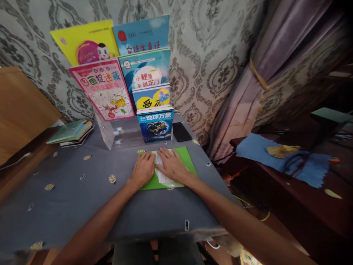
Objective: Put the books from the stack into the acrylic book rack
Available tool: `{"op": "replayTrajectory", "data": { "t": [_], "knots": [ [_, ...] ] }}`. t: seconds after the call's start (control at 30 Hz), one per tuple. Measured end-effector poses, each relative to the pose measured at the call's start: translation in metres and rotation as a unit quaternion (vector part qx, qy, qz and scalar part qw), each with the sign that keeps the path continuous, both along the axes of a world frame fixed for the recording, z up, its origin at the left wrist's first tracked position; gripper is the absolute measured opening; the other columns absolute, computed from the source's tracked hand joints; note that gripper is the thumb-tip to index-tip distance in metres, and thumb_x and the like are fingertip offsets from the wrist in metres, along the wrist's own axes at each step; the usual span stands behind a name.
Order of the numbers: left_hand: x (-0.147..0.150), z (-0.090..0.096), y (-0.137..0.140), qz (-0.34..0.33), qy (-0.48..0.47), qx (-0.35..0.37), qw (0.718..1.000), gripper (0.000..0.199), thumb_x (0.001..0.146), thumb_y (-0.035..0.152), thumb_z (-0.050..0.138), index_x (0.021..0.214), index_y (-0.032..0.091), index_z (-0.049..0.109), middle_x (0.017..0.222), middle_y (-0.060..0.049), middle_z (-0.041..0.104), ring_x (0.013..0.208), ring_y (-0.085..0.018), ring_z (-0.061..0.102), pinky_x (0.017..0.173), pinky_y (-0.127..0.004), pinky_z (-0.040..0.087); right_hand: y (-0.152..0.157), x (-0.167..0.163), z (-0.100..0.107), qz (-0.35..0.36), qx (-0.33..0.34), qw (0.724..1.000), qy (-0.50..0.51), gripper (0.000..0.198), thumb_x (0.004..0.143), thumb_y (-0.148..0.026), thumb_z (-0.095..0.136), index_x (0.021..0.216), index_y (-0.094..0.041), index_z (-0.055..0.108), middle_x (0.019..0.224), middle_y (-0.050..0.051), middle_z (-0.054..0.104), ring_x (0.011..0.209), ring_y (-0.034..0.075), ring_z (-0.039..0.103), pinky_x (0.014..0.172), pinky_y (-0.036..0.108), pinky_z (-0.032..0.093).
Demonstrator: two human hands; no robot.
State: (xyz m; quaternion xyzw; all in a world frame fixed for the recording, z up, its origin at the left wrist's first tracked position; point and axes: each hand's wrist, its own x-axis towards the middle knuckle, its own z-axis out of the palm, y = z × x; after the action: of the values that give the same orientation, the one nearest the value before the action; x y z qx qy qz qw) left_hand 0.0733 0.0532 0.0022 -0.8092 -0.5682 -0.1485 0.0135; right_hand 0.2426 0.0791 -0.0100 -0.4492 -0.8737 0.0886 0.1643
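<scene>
A bright green book or board (185,154), its kind not clear, lies flat near the far right part of the table. On top of it is a white, partly see-through sheet or sleeve (160,174) with faint print. My left hand (143,169) rests palm down on the green surface, with its fingertips at the sheet's left edge. Palm down on the sheet lies my right hand (173,166), its fingers stretched forward. Both hands are flat and touch near the thumbs. Much of the sheet is hidden beneath them.
Behind the hands, a clear tiered rack (109,134) holds several upright picture books, including a blue earth book (156,125). A black phone (181,131) lies right of it. Stacked books (71,133) sit at left. A blue cloth (259,151) covers dark furniture at right.
</scene>
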Motion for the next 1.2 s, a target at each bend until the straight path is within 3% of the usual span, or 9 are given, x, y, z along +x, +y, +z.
{"op": "replayTrajectory", "data": {
  "t": [0.13,0.43,0.6,0.77,1.0,1.2],
  "knots": [
    [-0.015,-0.013,0.003,-0.057,-0.036,0.032,0.997,0.031,0.098,0.018,0.043,0.124,0.019,0.060,0.135,-0.012,0.063,0.127,-0.026,0.056,0.106,-0.047,0.046,0.002,0.015,-0.006,-0.029,0.018,0.999,0.007,0.056,0.098,-0.043,0.051,0.144,-0.011,0.050,0.153,0.021,0.046,0.145,0.033,0.039,0.118,0.057,0.028],
    [-0.017,-0.023,-0.004,-0.037,-0.010,0.103,0.994,0.036,0.097,0.014,0.040,0.128,0.017,0.059,0.135,-0.012,0.065,0.125,-0.024,0.059,0.100,-0.041,0.049,0.007,0.035,-0.020,-0.054,0.107,0.993,0.017,0.042,0.103,-0.033,0.038,0.138,-0.016,0.054,0.145,0.013,0.058,0.137,0.027,0.051,0.108,0.050,0.044],
    [-0.017,-0.025,0.000,-0.039,0.006,0.143,0.989,0.036,0.096,0.010,0.040,0.125,0.016,0.060,0.131,-0.011,0.067,0.122,-0.023,0.060,0.097,-0.040,0.048,0.008,0.036,-0.015,-0.044,0.100,0.994,0.017,0.042,0.100,-0.030,0.044,0.138,-0.016,0.055,0.144,0.013,0.059,0.135,0.026,0.053,0.107,0.048,0.046],
    [-0.020,-0.026,0.000,-0.031,0.004,0.102,0.994,0.038,0.096,0.014,0.040,0.129,0.017,0.059,0.133,-0.012,0.065,0.120,-0.026,0.060,0.098,-0.044,0.049,0.009,0.032,-0.010,-0.049,0.094,0.994,-0.017,0.043,0.100,-0.029,0.043,0.138,-0.014,0.056,0.147,0.014,0.055,0.138,0.027,0.050,0.112,0.048,0.042],
    [-0.018,-0.014,-0.004,0.012,0.017,0.017,1.000,0.036,0.095,0.018,0.045,0.127,0.017,0.061,0.145,-0.014,0.055,0.134,-0.029,0.051,0.107,-0.048,0.044,0.005,0.024,-0.005,-0.068,0.023,0.996,-0.055,0.051,0.101,-0.035,0.038,0.144,-0.011,0.051,0.154,0.015,0.047,0.146,0.029,0.039,0.119,0.048,0.032],
    [-0.023,-0.007,-0.013,0.067,-0.009,-0.014,0.998,0.038,0.099,0.030,0.043,0.132,0.018,0.056,0.149,-0.014,0.052,0.139,-0.030,0.045,0.110,-0.049,0.040,-0.003,0.052,-0.003,-0.142,-0.026,0.985,-0.090,0.060,0.101,-0.046,0.035,0.150,-0.012,0.042,0.160,0.015,0.036,0.150,0.028,0.031,0.120,0.049,0.028]
  ]
}}
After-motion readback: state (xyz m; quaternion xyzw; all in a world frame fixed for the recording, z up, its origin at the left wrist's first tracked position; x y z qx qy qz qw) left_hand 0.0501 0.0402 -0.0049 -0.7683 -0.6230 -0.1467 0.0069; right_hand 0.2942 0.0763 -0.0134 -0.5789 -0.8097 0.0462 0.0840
